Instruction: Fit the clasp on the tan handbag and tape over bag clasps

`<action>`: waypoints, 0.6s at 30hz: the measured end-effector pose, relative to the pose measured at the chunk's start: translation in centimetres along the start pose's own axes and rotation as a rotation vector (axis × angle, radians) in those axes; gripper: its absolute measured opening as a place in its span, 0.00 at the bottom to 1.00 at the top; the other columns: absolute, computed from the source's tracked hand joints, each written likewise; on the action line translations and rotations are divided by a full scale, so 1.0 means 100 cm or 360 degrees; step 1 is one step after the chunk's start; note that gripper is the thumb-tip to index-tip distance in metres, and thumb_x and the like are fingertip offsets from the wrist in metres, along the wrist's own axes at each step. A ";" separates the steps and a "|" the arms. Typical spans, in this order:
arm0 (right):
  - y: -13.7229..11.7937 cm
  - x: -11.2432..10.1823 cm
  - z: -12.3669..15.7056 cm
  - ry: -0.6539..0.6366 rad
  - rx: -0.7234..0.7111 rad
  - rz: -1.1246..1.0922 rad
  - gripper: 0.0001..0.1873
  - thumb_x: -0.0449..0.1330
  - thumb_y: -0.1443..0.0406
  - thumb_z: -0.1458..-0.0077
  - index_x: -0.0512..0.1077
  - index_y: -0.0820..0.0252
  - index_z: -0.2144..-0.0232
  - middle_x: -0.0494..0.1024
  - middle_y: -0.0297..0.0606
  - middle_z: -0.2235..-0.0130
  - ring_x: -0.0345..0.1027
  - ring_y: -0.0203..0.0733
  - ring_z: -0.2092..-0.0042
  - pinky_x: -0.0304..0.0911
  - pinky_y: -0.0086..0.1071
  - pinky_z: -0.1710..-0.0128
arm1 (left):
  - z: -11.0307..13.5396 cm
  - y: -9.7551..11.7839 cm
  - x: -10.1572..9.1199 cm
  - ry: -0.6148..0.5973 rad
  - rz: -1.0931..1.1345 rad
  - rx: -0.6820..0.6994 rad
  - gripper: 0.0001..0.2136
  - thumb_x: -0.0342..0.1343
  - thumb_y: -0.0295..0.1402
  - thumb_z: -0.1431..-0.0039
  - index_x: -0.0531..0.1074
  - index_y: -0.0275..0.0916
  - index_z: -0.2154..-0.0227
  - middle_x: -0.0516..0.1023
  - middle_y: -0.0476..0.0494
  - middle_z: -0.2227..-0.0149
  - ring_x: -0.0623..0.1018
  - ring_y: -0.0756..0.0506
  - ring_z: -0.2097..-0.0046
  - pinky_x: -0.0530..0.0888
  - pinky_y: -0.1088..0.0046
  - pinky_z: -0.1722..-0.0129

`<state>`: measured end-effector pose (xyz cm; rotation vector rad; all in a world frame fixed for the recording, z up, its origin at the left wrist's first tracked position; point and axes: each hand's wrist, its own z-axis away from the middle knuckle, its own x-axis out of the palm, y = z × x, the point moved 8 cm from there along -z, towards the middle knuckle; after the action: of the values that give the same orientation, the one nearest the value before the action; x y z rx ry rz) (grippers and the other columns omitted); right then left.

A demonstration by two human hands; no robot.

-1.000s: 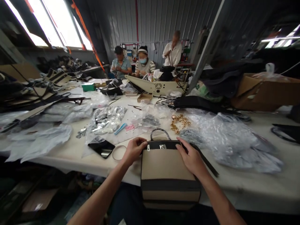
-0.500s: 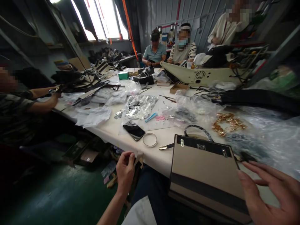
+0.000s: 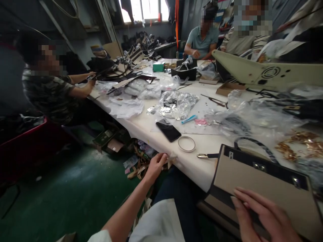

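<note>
My left hand [image 3: 156, 164] is closed at the table's front edge, thumb and fingertips pinched at a pale, crumpled strip of paper [image 3: 173, 159]. At lower right, my right hand [image 3: 264, 215] hovers in front of the handbag with fingers stretched out and thumb a little apart, nothing visible in it. The beige and black handbag [image 3: 254, 176] leans at the table edge, tilted back, with metal fittings on its dark top band and a wrapped handle. A black strap with a gold end piece [image 3: 203, 156] pokes out on its left. Its lower part is partly hidden by my hand.
A roll of tape [image 3: 186, 150] and a black phone [image 3: 168, 131] lie left of the bag. Behind are blue tweezers [image 3: 189, 119], bags of silver pieces [image 3: 174, 104] and gold hardware [image 3: 297, 144]. A co-worker [image 3: 50, 87] sits at left; others sit across. Scraps litter the floor.
The view has turned left, so the table things appear further right. My right hand has moved from the bag's right side to its front. My left hand stays at the table edge.
</note>
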<state>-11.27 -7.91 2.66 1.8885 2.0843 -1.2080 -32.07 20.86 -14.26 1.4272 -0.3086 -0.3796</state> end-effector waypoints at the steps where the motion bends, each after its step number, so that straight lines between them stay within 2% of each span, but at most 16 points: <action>1: -0.012 0.003 -0.006 -0.0027 -0.0022 0.0025 0.10 0.68 0.65 0.28 0.83 0.53 0.47 0.85 0.42 0.49 0.80 0.51 0.53 0.69 0.46 0.44 | 0.002 0.004 0.013 -0.0106 0.0031 0.0001 0.33 0.62 0.65 0.35 0.83 0.33 0.55 0.85 0.35 0.55 0.80 0.36 0.52 0.74 0.64 0.50; 4: -0.034 0.012 -0.013 -0.0131 -0.0141 0.0023 0.08 0.65 0.65 0.26 0.81 0.55 0.48 0.84 0.42 0.48 0.80 0.49 0.51 0.69 0.43 0.43 | 0.009 0.013 0.038 -0.0286 0.0156 0.0054 0.32 0.57 0.64 0.30 0.80 0.34 0.63 0.82 0.38 0.64 0.78 0.40 0.59 0.73 0.66 0.52; 6: -0.037 0.016 -0.013 -0.0182 -0.0181 -0.0023 0.08 0.64 0.67 0.26 0.81 0.55 0.48 0.83 0.42 0.48 0.79 0.48 0.49 0.70 0.41 0.43 | 0.014 0.016 0.046 -0.0364 0.0176 0.0104 0.30 0.58 0.61 0.28 0.79 0.35 0.65 0.80 0.41 0.65 0.77 0.42 0.60 0.72 0.68 0.54; 9: -0.034 0.021 -0.010 -0.0209 -0.0171 -0.0108 0.09 0.63 0.70 0.26 0.80 0.55 0.48 0.82 0.42 0.49 0.79 0.46 0.48 0.71 0.38 0.43 | 0.019 0.014 0.044 -0.0367 0.0162 0.0136 0.26 0.61 0.58 0.28 0.81 0.34 0.61 0.79 0.42 0.62 0.75 0.43 0.58 0.70 0.70 0.55; 11: -0.031 0.025 -0.007 -0.0224 -0.0148 -0.0142 0.10 0.62 0.70 0.26 0.80 0.55 0.47 0.82 0.42 0.48 0.79 0.45 0.47 0.72 0.37 0.43 | 0.018 0.012 0.039 -0.0307 0.0142 0.0124 0.25 0.63 0.56 0.29 0.82 0.35 0.62 0.79 0.43 0.62 0.75 0.44 0.59 0.70 0.72 0.56; 14: -0.029 0.031 -0.001 -0.0280 -0.0126 -0.0174 0.11 0.61 0.70 0.25 0.79 0.55 0.46 0.81 0.42 0.47 0.79 0.43 0.46 0.72 0.34 0.42 | 0.015 0.003 0.033 -0.0267 0.0270 -0.0072 0.26 0.68 0.56 0.33 0.83 0.33 0.67 0.80 0.43 0.67 0.74 0.46 0.65 0.68 0.74 0.62; 16: -0.028 0.033 0.002 -0.0309 -0.0124 -0.0201 0.12 0.60 0.71 0.25 0.79 0.55 0.46 0.81 0.42 0.46 0.79 0.42 0.46 0.73 0.32 0.42 | 0.017 -0.001 0.037 -0.0361 0.0519 -0.0259 0.26 0.69 0.56 0.35 0.86 0.32 0.63 0.83 0.38 0.65 0.77 0.45 0.65 0.70 0.73 0.63; 18: -0.027 0.034 0.003 -0.0321 -0.0130 -0.0227 0.13 0.60 0.71 0.26 0.79 0.55 0.45 0.81 0.42 0.46 0.79 0.42 0.46 0.74 0.31 0.43 | 0.020 0.001 0.042 -0.0499 0.0748 -0.0365 0.26 0.69 0.55 0.35 0.86 0.31 0.56 0.86 0.33 0.59 0.81 0.42 0.62 0.74 0.71 0.59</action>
<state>-14.58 -5.11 1.96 1.5370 2.1528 -1.2617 -29.11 17.23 -14.00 1.0278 -0.8118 -0.2402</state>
